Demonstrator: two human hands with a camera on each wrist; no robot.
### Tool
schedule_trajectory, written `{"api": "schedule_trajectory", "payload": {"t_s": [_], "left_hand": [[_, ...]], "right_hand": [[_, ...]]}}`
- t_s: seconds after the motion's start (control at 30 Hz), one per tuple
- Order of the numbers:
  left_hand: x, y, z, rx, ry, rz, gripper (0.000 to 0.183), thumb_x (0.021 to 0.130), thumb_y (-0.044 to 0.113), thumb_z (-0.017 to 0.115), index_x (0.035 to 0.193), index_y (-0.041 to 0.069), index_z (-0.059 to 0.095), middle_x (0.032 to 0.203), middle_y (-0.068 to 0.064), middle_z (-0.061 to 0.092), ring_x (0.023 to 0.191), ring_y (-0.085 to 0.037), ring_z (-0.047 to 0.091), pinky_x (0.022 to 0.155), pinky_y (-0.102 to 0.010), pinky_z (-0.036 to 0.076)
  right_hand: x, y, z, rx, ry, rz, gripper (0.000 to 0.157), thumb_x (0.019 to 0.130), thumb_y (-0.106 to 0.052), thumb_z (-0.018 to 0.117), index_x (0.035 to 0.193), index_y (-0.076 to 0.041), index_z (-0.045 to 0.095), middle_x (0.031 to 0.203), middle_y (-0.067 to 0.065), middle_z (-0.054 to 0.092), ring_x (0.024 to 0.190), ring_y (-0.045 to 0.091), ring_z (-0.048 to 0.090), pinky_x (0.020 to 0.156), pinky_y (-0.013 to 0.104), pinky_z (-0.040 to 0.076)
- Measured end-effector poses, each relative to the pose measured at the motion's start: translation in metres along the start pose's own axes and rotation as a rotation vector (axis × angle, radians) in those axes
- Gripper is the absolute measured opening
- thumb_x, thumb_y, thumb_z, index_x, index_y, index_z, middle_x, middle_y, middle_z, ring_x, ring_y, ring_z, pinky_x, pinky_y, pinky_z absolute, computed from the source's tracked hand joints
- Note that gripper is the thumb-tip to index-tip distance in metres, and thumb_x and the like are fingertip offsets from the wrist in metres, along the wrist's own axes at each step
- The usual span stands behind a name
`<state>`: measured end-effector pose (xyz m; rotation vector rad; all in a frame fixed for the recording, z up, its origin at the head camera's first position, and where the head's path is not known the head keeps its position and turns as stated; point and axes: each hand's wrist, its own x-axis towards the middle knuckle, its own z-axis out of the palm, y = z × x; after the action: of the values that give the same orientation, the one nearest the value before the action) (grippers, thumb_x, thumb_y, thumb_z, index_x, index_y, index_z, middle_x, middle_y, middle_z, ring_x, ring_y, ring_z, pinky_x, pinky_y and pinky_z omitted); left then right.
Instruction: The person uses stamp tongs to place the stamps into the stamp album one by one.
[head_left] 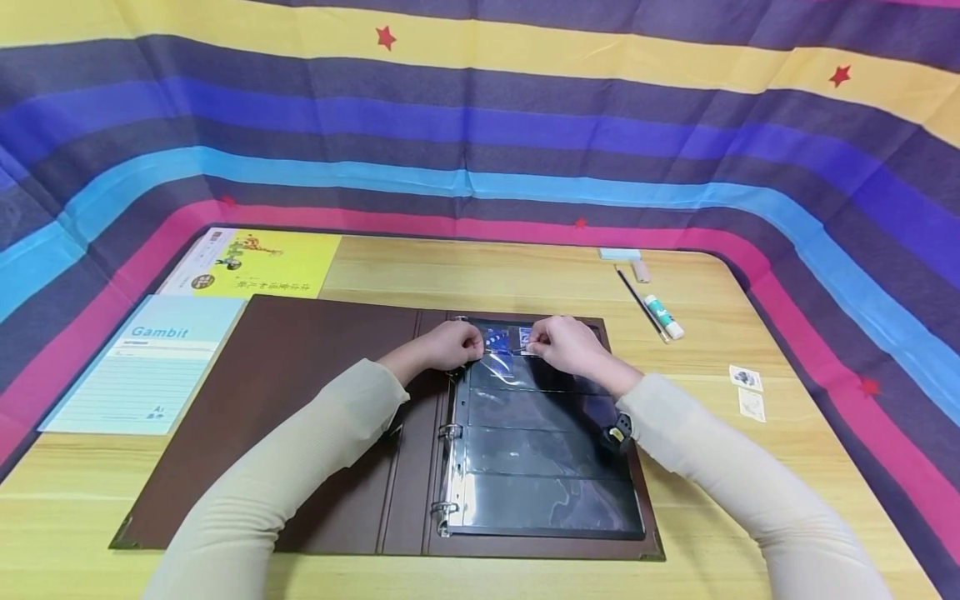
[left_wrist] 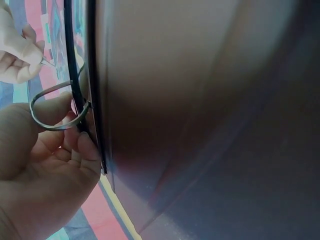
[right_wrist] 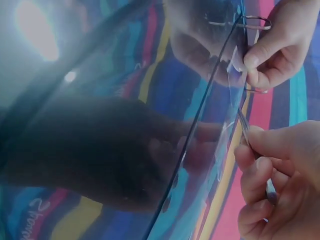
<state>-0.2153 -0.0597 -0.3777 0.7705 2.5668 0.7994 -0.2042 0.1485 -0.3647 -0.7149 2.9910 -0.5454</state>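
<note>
A brown ring-binder stamp album (head_left: 330,417) lies spread on the table, with a black page of clear pockets (head_left: 551,454) on its right side. At the top pocket, my left hand (head_left: 453,343) pinches the clear pocket film (right_wrist: 235,67) beside the upper binder ring (left_wrist: 37,110). My right hand (head_left: 567,343) holds slim metal tweezers (right_wrist: 244,125) between thumb and fingers, their tip at the pocket's edge. A blue stamp (head_left: 497,340) shows in the top pocket between the hands. Another blue-and-white stamp (head_left: 525,337) is beside the right fingertips, partly covered by them.
Two small pale stamps (head_left: 746,378) lie on the table at the right. Farther back are a glue stick (head_left: 664,317), a pencil (head_left: 637,296) and an eraser (head_left: 641,271). A light-blue notebook (head_left: 150,367) and a yellow book (head_left: 285,260) sit left of the album.
</note>
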Motion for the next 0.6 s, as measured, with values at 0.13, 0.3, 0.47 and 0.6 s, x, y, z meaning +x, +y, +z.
{"api": "schedule_trajectory", "payload": {"t_s": [0.13, 0.3, 0.47, 0.6], "left_hand": [[0.0001, -0.0002, 0.0005, 0.0, -0.001, 0.001, 0.01, 0.082, 0.009, 0.048, 0.076, 0.007, 0.055, 0.069, 0.0, 0.05, 0.061, -0.012, 0.045, 0.063, -0.024, 0.037], [0.0006, -0.001, 0.0006, 0.009, 0.0, -0.003, 0.01, 0.082, 0.01, 0.048, 0.075, 0.008, 0.055, 0.068, 0.0, 0.049, 0.061, -0.012, 0.044, 0.063, -0.024, 0.037], [0.0006, -0.0014, 0.0003, 0.012, 0.001, -0.011, 0.01, 0.082, 0.01, 0.049, 0.074, 0.009, 0.054, 0.067, 0.0, 0.049, 0.061, -0.012, 0.044, 0.064, -0.024, 0.037], [0.0002, -0.0002, 0.0, 0.002, -0.003, -0.009, 0.01, 0.082, 0.01, 0.048, 0.075, 0.008, 0.054, 0.068, 0.0, 0.049, 0.061, -0.012, 0.044, 0.064, -0.024, 0.037]], "right_hand": [[0.0013, 0.0013, -0.0011, 0.03, -0.053, -0.023, 0.006, 0.074, -0.018, 0.061, 0.069, -0.016, 0.061, 0.061, -0.01, 0.054, 0.054, 0.008, 0.046, 0.052, 0.026, 0.036], [0.0031, 0.0022, -0.0012, 0.068, -0.091, -0.053, 0.005, 0.074, -0.017, 0.061, 0.07, -0.014, 0.062, 0.063, -0.009, 0.057, 0.056, 0.007, 0.047, 0.054, 0.026, 0.037], [0.0071, 0.0031, 0.0007, 0.111, -0.118, -0.084, 0.005, 0.075, -0.015, 0.06, 0.07, -0.012, 0.06, 0.063, -0.007, 0.056, 0.056, 0.008, 0.046, 0.056, 0.026, 0.038], [0.0089, 0.0025, 0.0006, 0.114, -0.138, -0.09, 0.006, 0.076, -0.014, 0.06, 0.071, -0.012, 0.06, 0.064, -0.006, 0.056, 0.057, 0.009, 0.046, 0.057, 0.026, 0.037]]}}
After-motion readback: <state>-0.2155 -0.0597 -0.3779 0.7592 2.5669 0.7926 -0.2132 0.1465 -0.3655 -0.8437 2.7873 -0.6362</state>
